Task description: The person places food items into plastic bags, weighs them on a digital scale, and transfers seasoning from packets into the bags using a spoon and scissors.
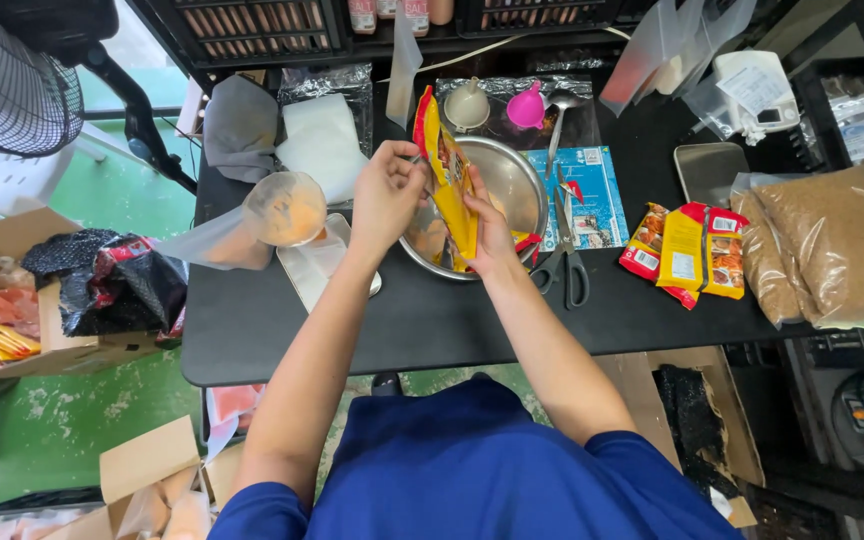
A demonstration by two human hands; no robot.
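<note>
Yellow and red foil makes up the packet (449,180) that both hands hold upright over the steel bowl (512,185), at the middle of the black table (432,320). It looks light, thin and crinkly, probably slick on its printed face, so a grip at the edges seems safer than one across the slippery middle; squeezing the belly could push the contents out. The left hand (387,195) pinches the packet's upper left edge between thumb and fingers, and the right hand (492,235) closes on its lower right side, fingers wrapped behind it. Just right of the bowl lie black-handled scissors (564,250), and further right a small stack of similar packets (687,255) beside clear bags of brown powder (822,250). Left of the bowl a clear bag with orange powder (282,212) rests on its side. At the far edge sit a pink funnel (526,106) and a white funnel (467,105).
</note>
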